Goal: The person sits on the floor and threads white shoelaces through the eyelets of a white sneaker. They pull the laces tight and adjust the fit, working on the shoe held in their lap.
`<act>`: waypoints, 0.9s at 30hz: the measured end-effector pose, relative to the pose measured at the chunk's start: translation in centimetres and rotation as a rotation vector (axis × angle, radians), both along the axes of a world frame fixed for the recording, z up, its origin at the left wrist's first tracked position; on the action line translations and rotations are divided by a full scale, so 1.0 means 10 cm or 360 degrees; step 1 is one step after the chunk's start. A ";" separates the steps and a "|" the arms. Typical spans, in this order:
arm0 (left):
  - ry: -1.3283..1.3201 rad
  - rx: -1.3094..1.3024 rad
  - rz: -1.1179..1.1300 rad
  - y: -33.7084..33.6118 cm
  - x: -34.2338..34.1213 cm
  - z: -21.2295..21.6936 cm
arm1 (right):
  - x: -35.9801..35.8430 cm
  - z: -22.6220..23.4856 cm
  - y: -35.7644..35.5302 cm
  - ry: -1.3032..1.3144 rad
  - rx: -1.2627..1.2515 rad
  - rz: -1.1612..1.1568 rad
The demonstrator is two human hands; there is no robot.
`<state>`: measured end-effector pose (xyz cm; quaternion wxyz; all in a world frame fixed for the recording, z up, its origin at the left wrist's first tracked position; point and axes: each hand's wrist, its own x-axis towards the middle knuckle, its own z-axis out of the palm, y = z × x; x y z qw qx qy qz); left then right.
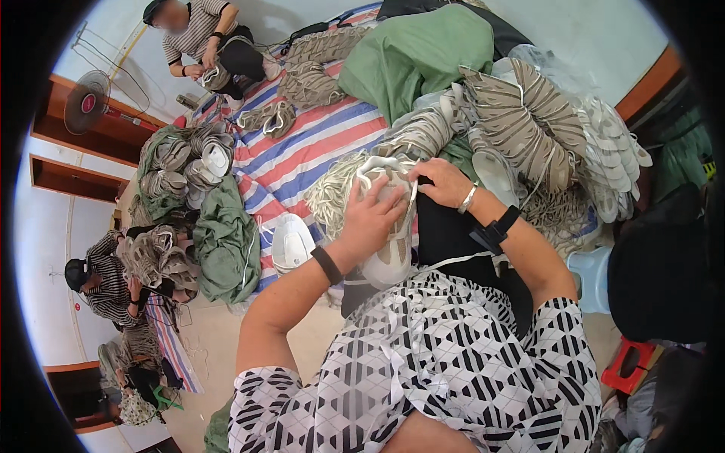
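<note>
A beige and white shoe upper [390, 260] rests on my lap with its opening away from me. My left hand [368, 223] lies across its top, fingers bent over it and holding it steady. At the upper right rim of the opening, my right hand [445, 183] pinches a white shoelace [413, 198] between thumb and forefinger. The lace's finer path through the eyelets is hidden by my fingers. Just left of the upper spreads a bundle of cream laces [332, 198]. A white shoe piece [292, 243] lies near my left forearm.
A striped sheet [302, 162] covers the floor ahead. Stacked shoe uppers [529, 124] rise on the right, beside a green sack [423, 57]. A blue stool [591, 278] and red stool [628, 366] stand right. Co-workers [208, 45] sit at left with more uppers near a fan [89, 102].
</note>
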<state>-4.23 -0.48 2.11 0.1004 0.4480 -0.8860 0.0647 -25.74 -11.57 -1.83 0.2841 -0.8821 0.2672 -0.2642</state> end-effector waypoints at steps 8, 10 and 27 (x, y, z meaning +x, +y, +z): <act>-0.0196 -0.0026 0.0054 0.11 -0.18 0.08 | -0.03 0.10 0.13 0.0035 -0.0180 0.0057; -0.0218 -0.0023 0.0069 0.10 -0.21 0.11 | -0.05 0.12 0.05 0.0059 -0.0158 0.0150; 0.0865 0.0453 0.0037 0.95 0.14 -0.06 | -0.02 2.07 0.62 -0.1313 0.1490 0.0944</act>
